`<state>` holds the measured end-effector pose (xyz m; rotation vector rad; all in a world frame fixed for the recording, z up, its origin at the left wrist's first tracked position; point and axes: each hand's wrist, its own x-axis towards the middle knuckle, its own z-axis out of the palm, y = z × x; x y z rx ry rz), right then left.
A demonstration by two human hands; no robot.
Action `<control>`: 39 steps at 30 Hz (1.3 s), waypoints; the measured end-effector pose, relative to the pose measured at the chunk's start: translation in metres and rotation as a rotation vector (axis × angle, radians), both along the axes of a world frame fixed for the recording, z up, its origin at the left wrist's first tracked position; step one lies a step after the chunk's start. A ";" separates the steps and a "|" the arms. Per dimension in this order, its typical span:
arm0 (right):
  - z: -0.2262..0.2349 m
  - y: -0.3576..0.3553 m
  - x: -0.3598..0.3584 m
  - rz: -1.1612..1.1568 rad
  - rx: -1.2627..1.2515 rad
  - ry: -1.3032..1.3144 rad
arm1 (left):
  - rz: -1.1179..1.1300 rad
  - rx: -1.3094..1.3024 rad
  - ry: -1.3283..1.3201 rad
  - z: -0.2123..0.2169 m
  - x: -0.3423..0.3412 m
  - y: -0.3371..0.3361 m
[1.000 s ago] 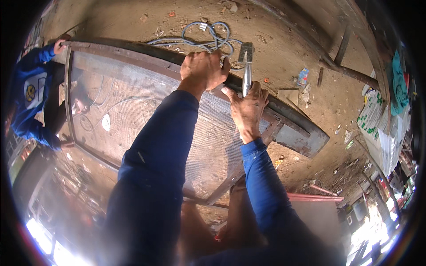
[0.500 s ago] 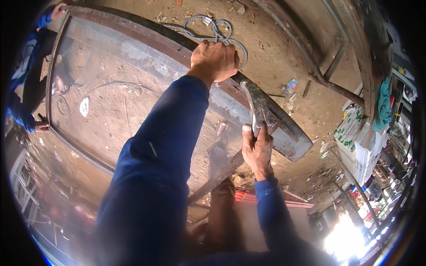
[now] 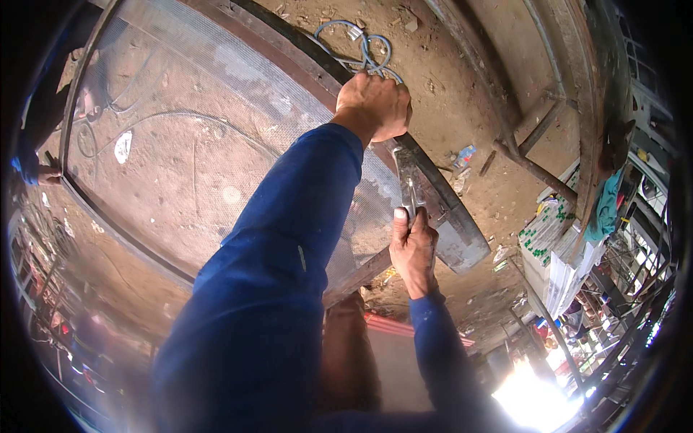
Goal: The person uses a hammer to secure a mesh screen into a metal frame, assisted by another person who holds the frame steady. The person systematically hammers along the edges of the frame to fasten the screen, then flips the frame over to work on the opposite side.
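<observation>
A large dark metal frame [image 3: 302, 66] filled with fine wire mesh [image 3: 216, 144] lies across the space in front of me. My left hand [image 3: 374, 105] is closed in a fist round its far bar. Just to the right, my right hand [image 3: 415, 249] grips a slim silvery metal hand tool [image 3: 411, 193]. The tool points away from me, over the frame's dark right end piece [image 3: 462, 242]. Its exact kind does not show, as my fingers cover the handle.
Another person's hand [image 3: 49, 175] is at the frame's left edge. A looped grey cable [image 3: 367, 50] lies on the dirt floor beyond. Rusty steel bars [image 3: 538, 169] stand at the right, near stacked white panels [image 3: 552, 231] and a teal cloth [image 3: 603, 209]. Red strips [image 3: 390, 323] lie near my legs.
My view has shifted, so the frame's far left corner has left the picture. The tool in my right hand has turned and looks thinner. My left hand keeps its hold on the bar.
</observation>
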<state>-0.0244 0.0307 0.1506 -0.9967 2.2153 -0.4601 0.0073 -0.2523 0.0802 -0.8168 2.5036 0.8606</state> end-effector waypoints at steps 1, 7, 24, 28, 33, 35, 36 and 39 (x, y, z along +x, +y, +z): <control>0.007 0.000 -0.002 0.031 -0.024 0.068 | -0.010 0.004 0.015 -0.001 0.000 -0.001; 0.005 0.002 -0.008 0.302 -0.148 0.303 | -0.078 0.001 -0.034 0.003 0.002 -0.006; -0.002 -0.008 -0.009 0.130 0.215 0.107 | -0.044 -0.042 -0.025 0.003 0.000 0.007; 0.000 -0.002 -0.013 -0.033 0.128 -0.005 | -0.004 -0.046 -0.019 0.004 -0.003 0.005; -0.026 -0.039 -0.025 -0.150 -0.158 0.257 | 0.009 -0.032 -0.018 0.004 -0.001 0.002; -0.054 -0.060 -0.032 -0.202 -0.110 0.301 | 0.018 0.006 -0.036 0.006 -0.003 0.002; -0.065 -0.068 -0.032 -0.243 -0.126 0.283 | 0.022 0.012 -0.047 0.007 -0.004 0.002; -0.085 -0.081 -0.035 -0.289 -0.014 0.150 | -0.065 -0.021 -0.158 0.008 -0.008 0.000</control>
